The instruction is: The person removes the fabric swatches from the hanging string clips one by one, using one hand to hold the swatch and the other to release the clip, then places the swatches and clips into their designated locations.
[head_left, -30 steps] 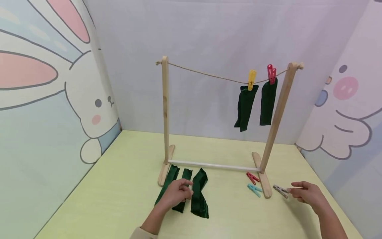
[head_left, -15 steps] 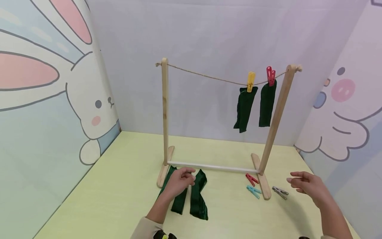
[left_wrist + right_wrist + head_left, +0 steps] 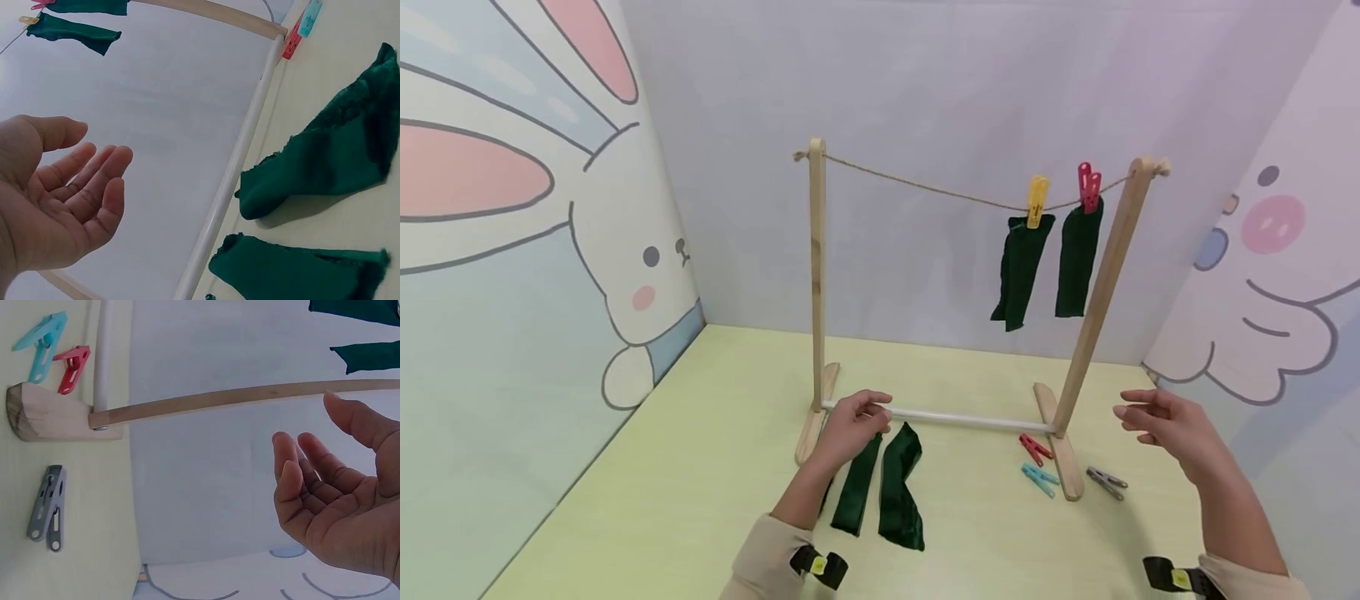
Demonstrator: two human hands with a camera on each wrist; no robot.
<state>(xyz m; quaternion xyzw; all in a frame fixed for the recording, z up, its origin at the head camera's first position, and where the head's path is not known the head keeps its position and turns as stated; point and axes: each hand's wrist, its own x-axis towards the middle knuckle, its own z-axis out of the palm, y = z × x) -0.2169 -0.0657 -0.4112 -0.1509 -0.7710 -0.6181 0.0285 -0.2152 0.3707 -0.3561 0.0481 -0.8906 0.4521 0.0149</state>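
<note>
My left hand (image 3: 856, 421) is raised above dark green cloth strips, its fingers loosely bent around nothing. Below it lie a middle strip (image 3: 857, 492) and a right strip (image 3: 901, 492); another strip is mostly hidden by the forearm. My right hand (image 3: 1168, 429) hovers with relaxed fingers above a grey clothespin (image 3: 47, 506) lying on the table. On the rope line (image 3: 917, 183), a yellow clothespin (image 3: 1037, 202) holds one green cloth (image 3: 1024, 271) and a red clothespin (image 3: 1090, 190) holds another green cloth (image 3: 1078, 258).
The line hangs between a left wooden post (image 3: 817, 275) and a right wooden post (image 3: 1101, 300), joined low by a white rod (image 3: 962, 418). Near the right foot (image 3: 1066, 467) lie a second red clothespin (image 3: 1034, 449) and a light blue clothespin (image 3: 1040, 479). Cartoon-printed walls flank the table.
Both hands have risen away from the table, the left from over the strips and the right from beside the grey clothespin. The clothespins and cloths stay in place.
</note>
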